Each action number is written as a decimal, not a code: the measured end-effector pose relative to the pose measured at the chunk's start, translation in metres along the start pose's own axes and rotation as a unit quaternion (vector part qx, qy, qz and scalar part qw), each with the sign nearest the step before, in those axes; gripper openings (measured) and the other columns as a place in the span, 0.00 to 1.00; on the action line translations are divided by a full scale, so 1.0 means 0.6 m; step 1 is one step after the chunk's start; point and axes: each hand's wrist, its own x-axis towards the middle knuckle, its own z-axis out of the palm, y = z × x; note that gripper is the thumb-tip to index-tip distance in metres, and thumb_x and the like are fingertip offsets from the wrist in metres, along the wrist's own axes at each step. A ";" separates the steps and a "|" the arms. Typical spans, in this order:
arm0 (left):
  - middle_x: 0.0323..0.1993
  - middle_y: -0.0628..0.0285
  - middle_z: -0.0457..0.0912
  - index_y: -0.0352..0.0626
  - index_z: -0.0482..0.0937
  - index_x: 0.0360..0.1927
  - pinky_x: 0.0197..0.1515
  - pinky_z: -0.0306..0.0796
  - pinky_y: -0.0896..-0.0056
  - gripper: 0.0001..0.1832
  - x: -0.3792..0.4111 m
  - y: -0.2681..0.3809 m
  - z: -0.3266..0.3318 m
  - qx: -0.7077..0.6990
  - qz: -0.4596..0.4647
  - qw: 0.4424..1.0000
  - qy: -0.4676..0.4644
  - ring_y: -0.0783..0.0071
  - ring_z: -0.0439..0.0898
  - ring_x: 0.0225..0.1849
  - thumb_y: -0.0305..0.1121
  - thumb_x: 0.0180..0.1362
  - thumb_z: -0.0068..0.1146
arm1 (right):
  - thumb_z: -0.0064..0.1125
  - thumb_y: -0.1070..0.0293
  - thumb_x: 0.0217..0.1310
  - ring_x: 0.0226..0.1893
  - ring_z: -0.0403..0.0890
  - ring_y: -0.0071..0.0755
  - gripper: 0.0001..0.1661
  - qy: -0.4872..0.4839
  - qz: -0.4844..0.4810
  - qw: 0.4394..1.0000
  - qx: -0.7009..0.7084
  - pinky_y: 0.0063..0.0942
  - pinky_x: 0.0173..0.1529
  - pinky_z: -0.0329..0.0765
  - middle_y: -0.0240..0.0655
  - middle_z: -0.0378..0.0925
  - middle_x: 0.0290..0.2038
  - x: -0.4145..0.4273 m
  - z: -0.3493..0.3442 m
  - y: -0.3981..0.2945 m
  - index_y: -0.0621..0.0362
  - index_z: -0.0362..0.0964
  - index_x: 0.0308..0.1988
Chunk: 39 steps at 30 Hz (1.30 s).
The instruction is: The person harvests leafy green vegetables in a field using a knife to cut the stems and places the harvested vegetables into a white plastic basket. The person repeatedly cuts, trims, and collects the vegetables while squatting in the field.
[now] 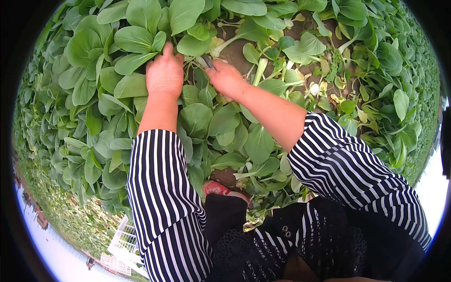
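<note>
Leafy bok choy plants (134,38) stand densely before me. My left hand (165,72) reaches in among their leaves near the top centre, its fingertips at the base of one plant and partly hidden by leaves; what it grips there is not plain. To its right, my right hand (225,79) is closed on a tool with a dark, narrow metal part (208,61) that points up and left toward the plant bases. Its handle is hidden in my fist. A cut bok choy plant (243,33) lies on the soil just above my right hand.
Bare soil (238,51) strewn with loose leaves, yellowed bits and a white cut stub (314,88) lies to the right. More plants spread along both sides. My red shoe (225,191) is below. A white plastic crate (125,239) stands at the lower left; a person (90,263) is far off.
</note>
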 end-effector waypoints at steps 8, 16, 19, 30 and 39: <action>0.45 0.64 0.70 0.52 0.80 0.34 0.39 0.74 0.58 0.07 0.000 0.008 0.005 -0.021 -0.026 0.998 0.053 0.65 0.79 0.37 0.33 0.54 0.51 | 0.43 0.57 0.64 0.21 0.77 0.42 0.18 0.012 -0.036 0.998 -0.040 0.39 0.26 0.74 0.44 0.75 0.27 0.024 0.017 0.021 0.61 0.67 0.43; 0.46 0.64 0.71 0.51 0.80 0.34 0.41 0.73 0.59 0.07 0.001 0.016 -0.003 -0.030 -0.049 0.997 0.046 0.65 0.78 0.39 0.32 0.54 0.50 | 0.43 0.59 0.65 0.20 0.79 0.46 0.18 0.024 -0.075 0.984 -0.162 0.41 0.26 0.77 0.47 0.78 0.28 0.065 0.028 0.010 0.64 0.67 0.43; 0.47 0.65 0.71 0.50 0.80 0.34 0.40 0.73 0.59 0.07 -0.001 0.012 -0.004 0.009 -0.027 0.998 0.053 0.65 0.78 0.39 0.32 0.54 0.51 | 0.43 0.58 0.65 0.23 0.80 0.48 0.19 0.030 -0.147 0.967 -0.206 0.42 0.30 0.77 0.49 0.78 0.30 0.067 0.025 0.029 0.64 0.67 0.43; 0.41 0.67 0.74 0.48 0.78 0.36 0.69 0.43 0.44 0.08 -0.061 -0.014 -0.031 0.060 0.088 0.991 0.082 0.67 0.68 0.53 0.31 0.54 0.48 | 0.46 0.54 0.64 0.43 0.77 0.54 0.20 -0.005 -0.122 0.988 -0.094 0.42 0.48 0.72 0.51 0.77 0.39 0.005 0.004 0.041 0.59 0.69 0.46; 0.41 0.61 0.73 0.45 0.80 0.38 0.70 0.44 0.45 0.14 -0.073 -0.026 -0.029 0.022 -0.010 0.999 -0.026 0.64 0.70 0.52 0.38 0.49 0.61 | 0.44 0.56 0.64 0.46 0.76 0.56 0.20 -0.048 -0.123 0.980 -0.149 0.43 0.52 0.71 0.54 0.76 0.43 0.032 0.028 0.020 0.63 0.67 0.46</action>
